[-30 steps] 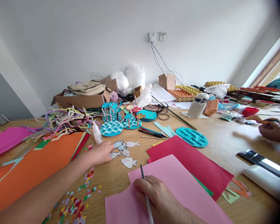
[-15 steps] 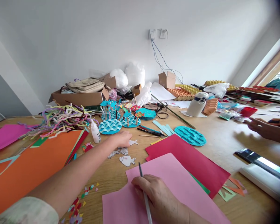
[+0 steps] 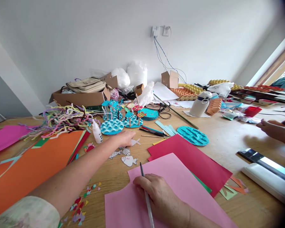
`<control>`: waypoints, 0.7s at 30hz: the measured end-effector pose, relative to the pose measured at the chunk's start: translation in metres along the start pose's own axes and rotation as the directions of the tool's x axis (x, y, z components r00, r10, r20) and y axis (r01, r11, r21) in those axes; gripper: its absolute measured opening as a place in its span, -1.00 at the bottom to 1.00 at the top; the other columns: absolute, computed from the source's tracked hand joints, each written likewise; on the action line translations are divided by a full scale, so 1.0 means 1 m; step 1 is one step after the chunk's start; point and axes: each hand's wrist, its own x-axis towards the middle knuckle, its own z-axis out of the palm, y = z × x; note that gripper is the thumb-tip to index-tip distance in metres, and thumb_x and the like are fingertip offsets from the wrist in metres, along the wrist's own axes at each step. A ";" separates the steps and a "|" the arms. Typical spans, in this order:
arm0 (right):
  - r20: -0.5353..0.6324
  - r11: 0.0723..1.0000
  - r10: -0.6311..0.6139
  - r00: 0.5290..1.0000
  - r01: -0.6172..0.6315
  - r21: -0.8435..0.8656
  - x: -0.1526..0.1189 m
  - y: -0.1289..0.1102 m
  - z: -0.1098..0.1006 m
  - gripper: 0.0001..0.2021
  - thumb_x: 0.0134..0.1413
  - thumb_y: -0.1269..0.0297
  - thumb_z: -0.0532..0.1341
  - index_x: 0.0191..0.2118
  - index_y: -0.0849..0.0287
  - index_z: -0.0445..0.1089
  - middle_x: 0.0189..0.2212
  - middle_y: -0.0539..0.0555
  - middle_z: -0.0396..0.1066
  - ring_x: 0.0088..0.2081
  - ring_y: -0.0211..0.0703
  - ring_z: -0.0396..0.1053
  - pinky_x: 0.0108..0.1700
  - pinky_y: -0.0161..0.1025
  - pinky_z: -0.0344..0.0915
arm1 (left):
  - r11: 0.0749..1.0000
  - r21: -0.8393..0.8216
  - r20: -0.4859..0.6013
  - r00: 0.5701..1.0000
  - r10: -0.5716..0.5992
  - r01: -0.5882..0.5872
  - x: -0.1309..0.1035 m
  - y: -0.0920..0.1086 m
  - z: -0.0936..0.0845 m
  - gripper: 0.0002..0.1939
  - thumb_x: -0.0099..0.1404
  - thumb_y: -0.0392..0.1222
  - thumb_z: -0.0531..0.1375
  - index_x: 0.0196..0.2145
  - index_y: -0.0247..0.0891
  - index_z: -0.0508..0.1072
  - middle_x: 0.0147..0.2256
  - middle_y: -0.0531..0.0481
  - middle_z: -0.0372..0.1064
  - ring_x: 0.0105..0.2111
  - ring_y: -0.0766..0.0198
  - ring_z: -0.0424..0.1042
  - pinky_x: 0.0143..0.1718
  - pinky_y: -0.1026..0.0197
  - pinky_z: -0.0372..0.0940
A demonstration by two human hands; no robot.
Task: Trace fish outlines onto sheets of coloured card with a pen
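Observation:
My right hand (image 3: 159,193) is closed around a pen (image 3: 147,202), its end pointing up and away over a pink paper sheet (image 3: 180,186). The hand rests on that sheet. Farther off, my left hand (image 3: 125,138) reaches across the table with its fingers bent together at a white fish cutout (image 3: 136,142); the fingertips are partly hidden. Just nearer lie a larger fish cutout (image 3: 129,161) and a striped fish cutout (image 3: 125,151). A white glue bottle (image 3: 97,132) stands left of my left hand, and a wavy blue disc (image 3: 112,126) lies just beyond it.
A red sheet (image 3: 192,158) lies partly under the pink one. Orange paper (image 3: 38,171) and paper scraps (image 3: 79,205) are at left. A crumpled blue disc (image 3: 193,136), a bottle (image 3: 200,104), a phone (image 3: 263,161) and another person's hand (image 3: 275,131) are at right.
The view has tilted slightly, so the scene sits a little higher. Both my hands stay where they were. The other person's hand at the right has shifted a little.

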 end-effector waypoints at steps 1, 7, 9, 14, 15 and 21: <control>0.000 1.000 0.000 1.000 0.000 -0.004 0.000 0.000 0.001 -0.74 -0.02 0.55 0.02 -0.22 0.17 0.34 -0.48 0.05 0.39 -0.46 -0.17 0.32 -0.41 -0.32 0.14 | 0.999 -0.033 -0.018 1.000 0.002 -0.003 0.000 0.000 0.000 -0.71 0.33 -0.14 0.12 -0.03 -0.30 0.32 -0.06 -0.11 0.29 -0.16 0.14 0.37 -0.18 0.01 0.33; -0.010 1.000 -0.007 1.000 0.007 -0.015 -0.002 0.002 0.003 -0.74 0.02 0.55 0.02 -0.22 0.16 0.34 -0.49 0.04 0.39 -0.46 -0.18 0.32 -0.41 -0.32 0.14 | 0.955 -0.292 -0.204 0.979 -0.021 -0.041 -0.017 0.002 -0.019 -0.73 0.33 -0.14 0.12 -0.06 -0.31 0.33 -0.10 -0.10 0.31 -0.20 0.16 0.38 -0.21 0.03 0.33; -0.030 1.000 -0.014 0.999 0.014 0.005 -0.002 0.002 0.003 -0.75 0.02 0.54 0.02 -0.23 0.16 0.34 -0.50 0.04 0.39 -0.47 -0.18 0.32 -0.41 -0.32 0.15 | 0.919 -0.388 -0.262 0.965 -0.030 -0.077 -0.034 0.002 -0.030 -0.80 0.32 -0.18 0.12 -0.14 -0.33 0.35 -0.19 -0.06 0.33 -0.25 0.21 0.38 -0.24 0.09 0.32; -0.261 0.975 0.016 0.965 0.042 0.218 0.001 0.003 -0.008 -0.80 0.11 0.48 -0.02 -0.28 0.18 0.32 -0.49 0.07 0.43 -0.48 -0.23 0.37 -0.44 -0.36 0.23 | 0.778 -0.616 -0.261 0.964 -0.054 -0.123 -0.093 0.006 -0.029 -0.85 0.20 -0.27 0.05 -0.28 -0.29 0.36 -0.38 0.06 0.32 -0.35 0.29 0.34 -0.36 0.29 0.23; -0.322 0.963 0.050 0.945 0.040 0.267 0.003 0.004 -0.012 -0.82 0.13 0.46 -0.01 -0.29 0.17 0.31 -0.49 0.06 0.43 -0.50 -0.25 0.37 -0.44 -0.37 0.24 | 0.748 -0.653 -0.245 0.968 -0.062 -0.117 -0.104 0.008 -0.023 -0.84 0.17 -0.25 0.05 -0.29 -0.28 0.35 -0.38 0.06 0.32 -0.36 0.29 0.34 -0.38 0.30 0.22; -0.409 0.851 0.284 0.867 -0.031 0.525 0.005 0.009 -0.032 -0.94 0.09 0.32 0.11 -0.29 0.13 0.28 -0.41 0.06 0.43 -0.42 -0.22 0.39 -0.40 -0.33 0.31 | 0.593 -0.803 -0.141 0.985 -0.097 -0.057 -0.147 0.026 0.016 -0.79 0.04 -0.27 0.09 -0.29 -0.23 0.26 -0.46 0.11 0.24 -0.45 0.34 0.30 -0.47 0.34 0.17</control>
